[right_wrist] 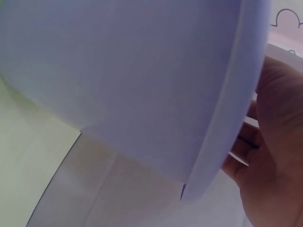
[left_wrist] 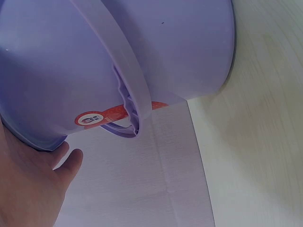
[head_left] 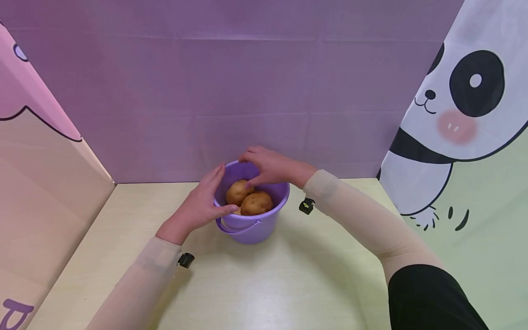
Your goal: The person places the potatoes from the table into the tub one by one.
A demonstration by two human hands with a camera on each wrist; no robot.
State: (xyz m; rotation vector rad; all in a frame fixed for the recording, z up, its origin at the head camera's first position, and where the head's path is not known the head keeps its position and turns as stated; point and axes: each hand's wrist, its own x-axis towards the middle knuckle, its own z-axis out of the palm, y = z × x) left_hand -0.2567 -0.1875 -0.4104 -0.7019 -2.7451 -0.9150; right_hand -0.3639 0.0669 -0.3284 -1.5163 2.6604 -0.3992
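A purple bucket point(head_left: 251, 233) stands upright on the table, its handle point(left_wrist: 130, 61) hanging down the near side. Inside lie a front potato point(head_left: 256, 203) and a rear potato point(head_left: 237, 192); a small piece of another shows by the left thumb. My left hand point(head_left: 198, 206) rests at the bucket's left rim, fingers extended along it and thumb reaching over the near edge. From the right, my right hand point(head_left: 274, 168) reaches over the bucket's mouth. Its thumb tip is right at the rear potato, while its fingers arch toward the far rim, apart from the thumb.
The pale wooden table point(head_left: 264, 288) runs back to a purple cloth wall point(head_left: 255, 82) close behind the bucket. A panda-print panel point(head_left: 466, 183) bounds the right side, and a pink and beige panel point(head_left: 37, 183) the left.
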